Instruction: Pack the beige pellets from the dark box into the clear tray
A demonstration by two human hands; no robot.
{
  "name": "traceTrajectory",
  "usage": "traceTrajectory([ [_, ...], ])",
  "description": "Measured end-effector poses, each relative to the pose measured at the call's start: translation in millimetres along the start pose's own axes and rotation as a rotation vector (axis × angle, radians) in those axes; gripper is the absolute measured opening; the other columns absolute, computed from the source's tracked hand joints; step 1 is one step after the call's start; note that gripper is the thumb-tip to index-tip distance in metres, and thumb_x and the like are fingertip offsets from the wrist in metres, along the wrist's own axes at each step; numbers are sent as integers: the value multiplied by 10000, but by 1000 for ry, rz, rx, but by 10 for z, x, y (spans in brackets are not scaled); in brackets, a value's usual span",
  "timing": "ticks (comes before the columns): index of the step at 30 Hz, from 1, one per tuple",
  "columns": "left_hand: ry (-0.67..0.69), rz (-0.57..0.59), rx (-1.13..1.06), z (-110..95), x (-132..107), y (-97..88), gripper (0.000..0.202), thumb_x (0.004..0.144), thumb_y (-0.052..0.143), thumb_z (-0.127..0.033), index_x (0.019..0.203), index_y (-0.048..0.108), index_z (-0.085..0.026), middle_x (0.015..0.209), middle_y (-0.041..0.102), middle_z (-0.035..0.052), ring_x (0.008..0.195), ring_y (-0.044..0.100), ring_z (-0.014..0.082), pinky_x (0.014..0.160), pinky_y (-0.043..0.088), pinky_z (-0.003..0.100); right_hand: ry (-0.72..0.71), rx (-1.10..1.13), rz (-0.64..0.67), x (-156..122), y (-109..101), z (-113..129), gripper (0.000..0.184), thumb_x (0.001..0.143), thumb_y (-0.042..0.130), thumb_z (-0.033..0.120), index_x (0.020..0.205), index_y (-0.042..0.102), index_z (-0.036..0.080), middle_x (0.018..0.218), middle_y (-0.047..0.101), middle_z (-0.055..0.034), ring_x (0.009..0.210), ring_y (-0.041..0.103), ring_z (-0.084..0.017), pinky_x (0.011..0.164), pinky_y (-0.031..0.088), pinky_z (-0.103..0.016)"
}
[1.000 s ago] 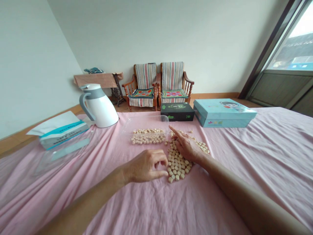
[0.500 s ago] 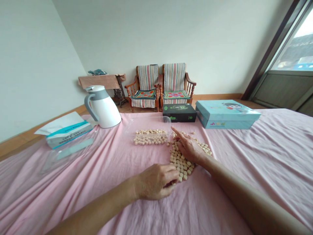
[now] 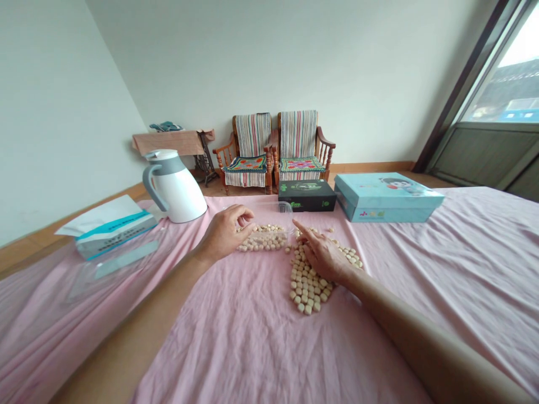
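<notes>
On a pink sheet (image 3: pixel 261 348), a clear plastic tray (image 3: pixel 280 209) holds a band of pale nuggets (image 3: pixel 263 241), and more nuggets lie in a loose patch (image 3: pixel 307 289) on the sheet just beside it. The left hand (image 3: pixel 225 233) curls in a narrow grip over the tray's near edge; whether it holds anything, I cannot tell. The right hand (image 3: pixel 322 252) lies open on the patch, index finger stretched out.
</notes>
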State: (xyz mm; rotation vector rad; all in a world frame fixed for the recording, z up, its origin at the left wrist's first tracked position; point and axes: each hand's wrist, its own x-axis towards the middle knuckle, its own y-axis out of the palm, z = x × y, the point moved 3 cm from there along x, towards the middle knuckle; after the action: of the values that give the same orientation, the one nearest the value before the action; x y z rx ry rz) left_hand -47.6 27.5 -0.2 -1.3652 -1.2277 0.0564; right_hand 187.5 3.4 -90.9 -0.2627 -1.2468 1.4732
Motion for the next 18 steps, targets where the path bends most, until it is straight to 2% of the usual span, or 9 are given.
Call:
traceTrajectory([
  [3, -9, -69, -1, 4, -65, -22, 49, 791, 570, -200, 818, 599, -171, 761, 631, -2, 650, 557, 110, 623, 436, 233, 2, -2, -6, 1, -4, 5, 703, 802, 385, 84, 1482, 242, 190, 1071, 656, -96, 1007, 580, -208, 890, 459, -372],
  [8, -2, -210, -20, -112, -134, -153, 72, 823, 538, -188, 832, 606, -165, 747, 627, 4, 637, 550, 111, 641, 451, 240, 1, -9, -13, 3, -8, 8, 696, 809, 383, 90, 1481, 245, 205, 1048, 662, -83, 982, 588, -203, 884, 462, -363],
  [13, 54, -242, -75, -244, -181, -143, 62, 838, 543, -165, 857, 602, -162, 753, 615, -2, 654, 550, 105, 656, 445, 232, -2, -12, -5, 2, -6, 8, 688, 816, 385, 91, 1480, 244, 199, 1056, 659, -90, 986, 587, -204, 891, 460, -368],
  [15, 60, -194, -122, -318, -229, -76, 60, 849, 537, -169, 862, 595, -161, 751, 611, -2, 655, 550, 104, 646, 437, 225, -5, -7, -6, 2, -3, 4, 687, 820, 384, 92, 1482, 238, 200, 1065, 657, -92, 992, 588, -206, 898, 457, -377],
  [16, 70, -118, -150, -364, -258, -19, 63, 857, 530, -172, 862, 592, -163, 749, 608, -3, 655, 550, 103, 643, 434, 222, -5, -5, -8, 2, -1, 1, 685, 822, 384, 94, 1482, 238, 199, 1065, 657, -93, 996, 588, -208, 902, 456, -383],
  [18, 128, 127, -194, -479, -337, 134, 69, 870, 523, -181, 863, 591, -172, 760, 607, -3, 663, 552, 104, 652, 431, 220, -3, -4, -7, 0, 5, -10, 684, 821, 385, 95, 1482, 241, 197, 1064, 658, -95, 1001, 588, -212, 908, 455, -391],
])
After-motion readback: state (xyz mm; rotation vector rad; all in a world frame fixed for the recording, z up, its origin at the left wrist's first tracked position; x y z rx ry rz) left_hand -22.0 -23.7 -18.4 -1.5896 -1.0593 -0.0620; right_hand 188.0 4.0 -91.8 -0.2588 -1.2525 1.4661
